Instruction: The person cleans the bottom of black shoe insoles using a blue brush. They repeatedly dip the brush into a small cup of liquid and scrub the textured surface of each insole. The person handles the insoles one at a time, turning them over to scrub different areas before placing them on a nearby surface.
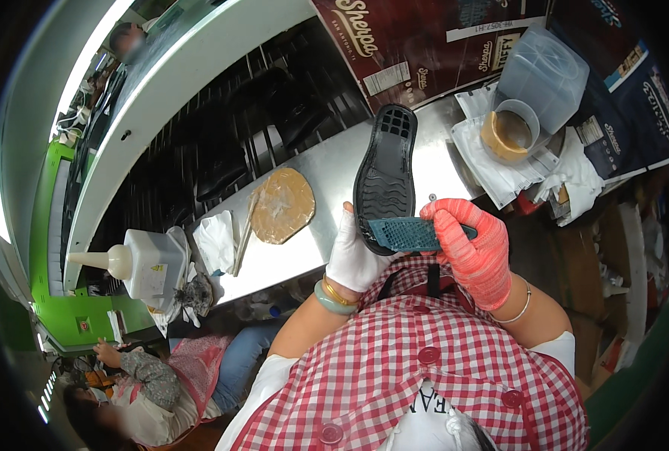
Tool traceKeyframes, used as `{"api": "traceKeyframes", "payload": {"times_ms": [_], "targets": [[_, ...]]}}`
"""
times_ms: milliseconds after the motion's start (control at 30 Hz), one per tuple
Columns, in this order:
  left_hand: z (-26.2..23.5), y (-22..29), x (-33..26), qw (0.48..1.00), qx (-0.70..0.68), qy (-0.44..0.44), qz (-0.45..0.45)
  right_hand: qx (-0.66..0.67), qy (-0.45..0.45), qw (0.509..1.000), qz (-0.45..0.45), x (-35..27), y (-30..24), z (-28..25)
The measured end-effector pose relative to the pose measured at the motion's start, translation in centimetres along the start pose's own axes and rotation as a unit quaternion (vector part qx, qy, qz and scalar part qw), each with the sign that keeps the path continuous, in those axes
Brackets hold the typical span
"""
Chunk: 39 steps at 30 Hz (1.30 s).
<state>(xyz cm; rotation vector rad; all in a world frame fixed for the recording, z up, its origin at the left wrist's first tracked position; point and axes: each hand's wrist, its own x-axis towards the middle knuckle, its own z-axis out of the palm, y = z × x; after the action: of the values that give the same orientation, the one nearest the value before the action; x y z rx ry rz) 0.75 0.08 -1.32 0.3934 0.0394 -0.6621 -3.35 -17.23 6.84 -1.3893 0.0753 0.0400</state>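
My left hand, in a white glove, grips the heel end of a black shoe sole held upright with its tread facing me. My right hand, in a red-orange glove, holds a flat teal piece with a fine grid texture across the lower end of the sole. Both hands are close together above my red-and-white checked apron, in front of the grey metal bench.
On the bench lie a round tan pad, white cloths and a white squeeze bottle on a box. At the right stands a clear plastic jug over a cup of tan glue. Cartons line the back. Another person sits lower left.
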Motion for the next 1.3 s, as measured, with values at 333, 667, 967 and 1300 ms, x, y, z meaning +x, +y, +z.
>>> {"api": "traceKeyframes", "payload": {"times_ms": [333, 667, 967, 1300], "targets": [[-2.8, 2.6, -1.4, 0.998, 0.018, 0.042, -0.045, -0.127, -0.184, 0.974, 0.028, 3.4, 0.1, 0.8], [-4.4, 8.0, -2.3, 0.97, 0.107, 0.142, -0.163, -0.099, -0.256, 0.946, 0.169, 8.7, 1.4, 5.3], [-5.0, 12.9, -0.7, 0.908, 0.316, 0.178, -0.208, -0.107, -0.265, 0.943, 0.171, 11.8, 2.8, 5.6], [-6.5, 15.1, 2.0, 0.878, 0.319, 0.194, -0.3, -0.135, -0.271, 0.937, 0.175, 14.0, 2.5, 3.6]]}}
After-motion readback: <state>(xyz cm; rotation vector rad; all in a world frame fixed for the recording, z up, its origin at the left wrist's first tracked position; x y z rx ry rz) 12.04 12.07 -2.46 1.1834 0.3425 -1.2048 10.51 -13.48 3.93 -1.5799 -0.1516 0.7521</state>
